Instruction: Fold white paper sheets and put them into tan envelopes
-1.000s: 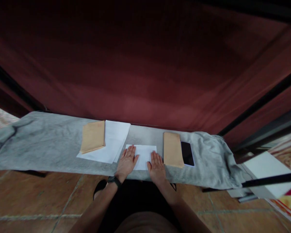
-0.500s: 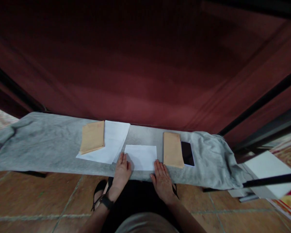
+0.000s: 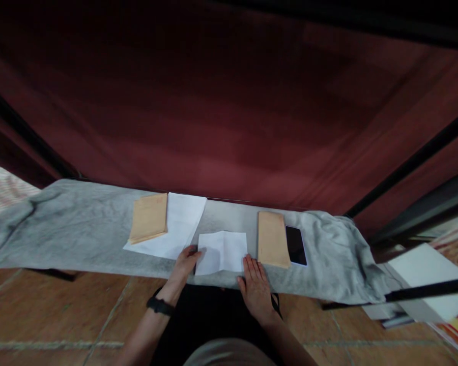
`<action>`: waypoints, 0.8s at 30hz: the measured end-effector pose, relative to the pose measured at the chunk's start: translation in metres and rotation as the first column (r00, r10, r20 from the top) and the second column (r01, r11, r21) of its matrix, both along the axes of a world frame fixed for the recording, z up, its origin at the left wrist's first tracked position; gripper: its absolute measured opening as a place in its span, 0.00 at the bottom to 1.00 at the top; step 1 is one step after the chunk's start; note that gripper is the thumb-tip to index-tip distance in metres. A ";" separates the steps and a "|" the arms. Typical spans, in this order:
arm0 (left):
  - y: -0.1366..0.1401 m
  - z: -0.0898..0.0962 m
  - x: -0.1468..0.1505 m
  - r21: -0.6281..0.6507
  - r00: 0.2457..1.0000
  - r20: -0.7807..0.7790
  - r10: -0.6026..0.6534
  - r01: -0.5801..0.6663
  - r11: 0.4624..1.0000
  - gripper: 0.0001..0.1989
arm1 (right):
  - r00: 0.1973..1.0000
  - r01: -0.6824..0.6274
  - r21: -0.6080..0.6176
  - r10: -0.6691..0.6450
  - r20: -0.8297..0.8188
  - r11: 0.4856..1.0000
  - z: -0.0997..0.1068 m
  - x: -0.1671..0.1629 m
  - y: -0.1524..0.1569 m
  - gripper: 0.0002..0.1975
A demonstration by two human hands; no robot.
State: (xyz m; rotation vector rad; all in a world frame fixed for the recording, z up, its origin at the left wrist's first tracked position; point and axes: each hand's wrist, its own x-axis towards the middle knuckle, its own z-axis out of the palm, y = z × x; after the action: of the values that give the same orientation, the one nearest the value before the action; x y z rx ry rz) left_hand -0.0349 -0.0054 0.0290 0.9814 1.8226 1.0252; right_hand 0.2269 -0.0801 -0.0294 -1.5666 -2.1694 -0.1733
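Observation:
A folded sheet of white paper (image 3: 223, 251) lies in front of me, with a raised crease down its middle. My left hand (image 3: 185, 262) pinches its left edge, the fingers curled under or behind that side and partly hidden. Flat on the lower right corner rests my right hand (image 3: 255, 284), fingers stretched out. To the left, larger white sheets (image 3: 185, 216) lie under a small stack of brown envelopes (image 3: 149, 217). Another stack of brown envelopes (image 3: 273, 240) sits just right of the paper.
A dark-screened phone (image 3: 295, 245) lies beside the right-hand envelopes. Grey cloth (image 3: 87, 229) covers the narrow bench, rumpled at both ends. Behind it rises a dark red panel (image 3: 221, 127). A white box (image 3: 431, 279) stands low at the right, near a black bar.
My left hand has gone from lying on the paper's left edge to gripping it from the side. The paper now buckles upward along its middle. My right hand stays flat.

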 end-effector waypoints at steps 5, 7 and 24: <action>-0.009 0.015 0.005 0.025 0.996 0.089 0.016 -0.018 1.000 0.12 | 1.000 -0.008 -0.012 0.008 -0.022 1.000 0.001 -0.001 0.000 0.27; -0.011 0.019 0.009 0.067 0.994 0.105 0.010 -0.017 0.998 0.13 | 0.999 -0.007 -0.016 0.007 -0.034 1.000 0.002 -0.001 0.000 0.27; -0.033 0.056 0.026 0.459 0.603 -0.788 -0.122 0.709 0.536 0.11 | 0.880 -0.012 -0.123 -0.048 -0.472 0.992 -0.006 0.004 0.008 0.33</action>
State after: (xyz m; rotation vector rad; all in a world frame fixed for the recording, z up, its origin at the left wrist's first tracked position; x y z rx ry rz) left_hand -0.0087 -0.0386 0.0847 2.5251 1.4252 1.1586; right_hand 0.2309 -0.0721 -0.0358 -1.5003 -1.8022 0.3180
